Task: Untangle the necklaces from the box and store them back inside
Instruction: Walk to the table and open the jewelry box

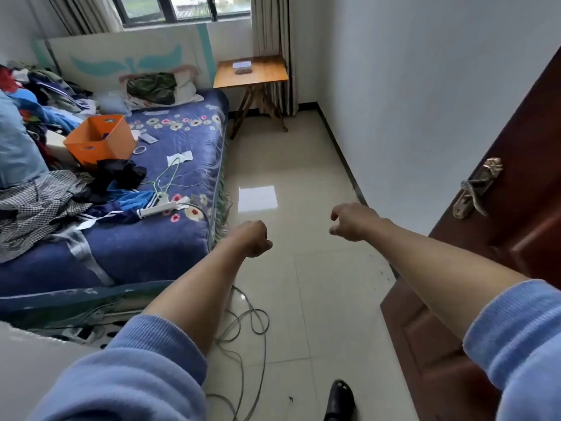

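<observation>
The person stands just inside the room by the brown door (498,226). Both arms reach out in front, over the tiled floor (303,165). The left hand (252,238) is curled loosely, with the fingers tucked down, and it holds nothing. The right hand (352,221) is curled loosely too, and it also holds nothing. Each grip is half closed on air.

The box (242,64) sits far away on the small wooden surface (250,75) by the curtain (270,41), at the head of the bed (151,183). It looks white and flat. A small dark heap (243,71) lies just in front of it, touching or nearly touching. That may be the necklaces, but it is too small to tell.

So I think the job has not started yet. The step now is just getting there. The hands are well apart from the box.

Next, the person needs to walk across the floor to the surface. There are loose grey wires (249,323) on the floor near the black shoe (340,399), so a foot could catch on them. After that, the fingers must open up to take hold of the box or the heap.
</observation>
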The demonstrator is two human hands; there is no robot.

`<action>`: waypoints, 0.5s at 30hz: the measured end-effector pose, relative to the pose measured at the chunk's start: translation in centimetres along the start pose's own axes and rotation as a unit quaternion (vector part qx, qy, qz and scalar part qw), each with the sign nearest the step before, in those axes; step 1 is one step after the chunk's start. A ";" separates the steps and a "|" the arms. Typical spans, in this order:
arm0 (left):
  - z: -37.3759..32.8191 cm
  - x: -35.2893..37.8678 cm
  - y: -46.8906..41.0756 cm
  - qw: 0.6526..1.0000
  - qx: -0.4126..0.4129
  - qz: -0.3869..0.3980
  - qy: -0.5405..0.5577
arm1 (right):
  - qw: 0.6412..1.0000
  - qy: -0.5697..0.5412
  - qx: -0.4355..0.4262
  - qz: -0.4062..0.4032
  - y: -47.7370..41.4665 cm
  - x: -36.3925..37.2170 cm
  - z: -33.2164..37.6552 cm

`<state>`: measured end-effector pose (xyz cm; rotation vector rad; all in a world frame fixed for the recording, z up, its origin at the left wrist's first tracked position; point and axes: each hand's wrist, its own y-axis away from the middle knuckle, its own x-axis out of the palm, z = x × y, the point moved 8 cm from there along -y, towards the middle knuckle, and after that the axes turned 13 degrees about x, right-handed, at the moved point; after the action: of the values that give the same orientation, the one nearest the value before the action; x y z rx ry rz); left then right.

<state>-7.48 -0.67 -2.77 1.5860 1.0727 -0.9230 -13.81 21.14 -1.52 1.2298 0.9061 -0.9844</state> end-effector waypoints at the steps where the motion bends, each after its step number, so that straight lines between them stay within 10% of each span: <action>1: 0.4 0.4 -1.4 1.000 -0.006 0.010 0.007 | 1.000 0.005 0.002 0.012 -1.3 0.3 0.1; 15: 9.3 -2.2 -19.0 0.993 -0.075 0.048 0.078 | 0.996 0.037 -0.040 0.073 -24.9 -0.8 6.5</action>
<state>-26.73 -7.49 -8.68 1.5893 1.1365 -0.6480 -37.39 13.19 -7.95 1.2521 0.8907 -0.7837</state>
